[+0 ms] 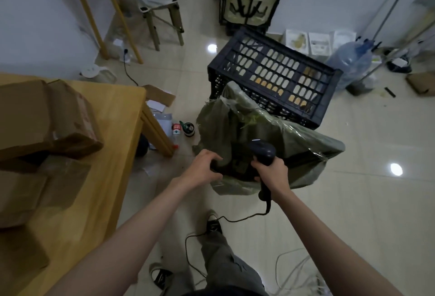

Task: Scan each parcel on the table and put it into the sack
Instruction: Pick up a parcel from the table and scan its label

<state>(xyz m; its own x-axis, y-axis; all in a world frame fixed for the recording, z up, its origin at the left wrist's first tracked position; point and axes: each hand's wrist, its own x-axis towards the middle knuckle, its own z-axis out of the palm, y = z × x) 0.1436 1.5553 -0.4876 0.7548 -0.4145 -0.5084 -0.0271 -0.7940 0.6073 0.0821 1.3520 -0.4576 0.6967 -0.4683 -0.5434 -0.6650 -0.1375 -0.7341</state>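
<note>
Glossy pale floor tiles (pixel 367 145) fill most of the view, with a wooden table (pixel 98 154) along the left edge carrying several brown cardboard parcels (pixel 47 119), stacked and touching one another. Just beyond the table's corner, on the floor, stands an open green sack (pixel 277 140) with clear tape along its rim, leaning against a dark plastic crate (pixel 275 76) behind it. Inside the sack's dark mouth something dark and boxy sits low down, though it is too dim to tell exactly what it is. The left hand (pixel 202 168) reaches to the near edge of the sack's opening, fingers curled over the rim; whether they actually grip the fabric or something inside cannot be told. The right hand (pixel 270 168) is wrapped firmly around the handle of a black barcode scanner (pixel 263 154), held over the sack with its head pointing away from the person, and its cable (pixel 211 232) trails down across the floor past a shoe (pixel 213 224). Between the table leg and the sack lie a small bottle (pixel 176 129) and a roll of tape (pixel 188 128).
</note>
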